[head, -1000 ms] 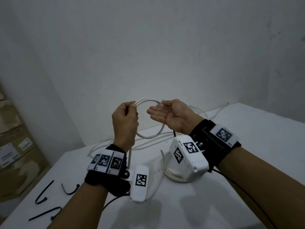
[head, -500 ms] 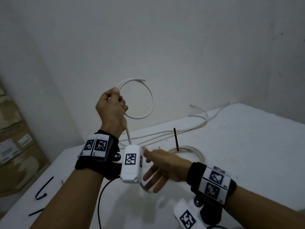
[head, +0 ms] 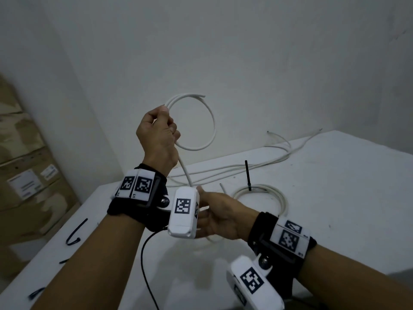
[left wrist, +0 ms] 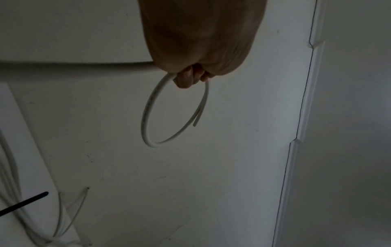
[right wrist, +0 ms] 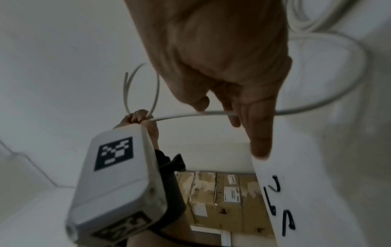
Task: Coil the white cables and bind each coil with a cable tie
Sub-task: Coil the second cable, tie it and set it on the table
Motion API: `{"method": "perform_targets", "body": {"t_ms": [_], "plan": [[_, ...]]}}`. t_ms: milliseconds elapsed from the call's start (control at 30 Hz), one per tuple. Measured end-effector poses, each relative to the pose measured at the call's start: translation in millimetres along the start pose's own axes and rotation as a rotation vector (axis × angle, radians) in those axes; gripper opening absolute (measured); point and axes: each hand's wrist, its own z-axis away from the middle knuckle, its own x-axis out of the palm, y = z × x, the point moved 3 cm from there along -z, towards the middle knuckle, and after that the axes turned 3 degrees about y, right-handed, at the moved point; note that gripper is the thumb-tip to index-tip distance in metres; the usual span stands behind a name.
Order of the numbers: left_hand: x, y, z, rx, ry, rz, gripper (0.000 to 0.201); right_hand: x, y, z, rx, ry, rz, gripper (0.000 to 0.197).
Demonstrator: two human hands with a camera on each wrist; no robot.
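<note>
The left hand [head: 159, 135] is raised above the surface [head: 335, 209] with its fingers curled into a fist round a white cable [head: 202, 144], gripping the point where the cable crosses itself to form a single round loop. The loop stands up beside the fist against the wall [head: 245, 52], and the cable's cut end juts out at the top of the ring. In the left wrist view the same loop [left wrist: 148, 117] hangs from the curled fingers [left wrist: 186, 78], with the short free end lying along one side of it.

From the fist the cable runs down to the right hand [head: 220, 214], which sits lower, just behind the left wrist camera [head: 183, 212]. The right wrist view shows the strand [right wrist: 190, 114] passing between the thumb [right wrist: 196, 100] and the curled inner fingers, pinched there, while one finger [right wrist: 260, 137] points out straight. Beyond that hand the cable sweeps away in a wide curve.

On the surface near the right hand lies a finished coil [head: 274, 193] of white cable bound with a black cable tie [head: 248, 175], whose tail sticks upright. Further back, loose white cables [head: 257, 166] trail toward the corner. Several loose black cable ties [head: 77, 233] lie at the surface's left edge. Cardboard boxes [head: 29, 175] are stacked beyond that edge.
</note>
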Motion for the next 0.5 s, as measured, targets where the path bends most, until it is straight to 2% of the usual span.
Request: {"method": "perform_targets", "body": {"t_ms": [100, 167, 333, 467, 500], "plan": [[-11.9, 11.8, -2.5, 0.012, -0.006, -0.014, 0.017, 4.4, -0.7, -0.9, -0.109, 0.156, -0.104, 0.045], [-23.0, 20.9, -4.8, 0.014, -0.002, -0.026, 0.017, 10.0, -1.6, 1.8, -0.163, 0.208, -0.162, 0.039], [-54.6, 37.7, -5.2, -0.028, 0.029, -0.028, 0.019, 31.9, 1.1, 11.2, -0.25, 0.231, -0.337, 0.015], [-77.9, 43.6, 2.0, -0.07, 0.063, -0.02, 0.021, 47.8, 3.2, 17.5, -0.328, 0.248, -0.403, 0.005], [-85.2, 44.2, 6.2, -0.076, 0.07, -0.026, 0.022, 50.9, 3.7, 19.7, -0.359, 0.256, -0.402, 0.01]]}}
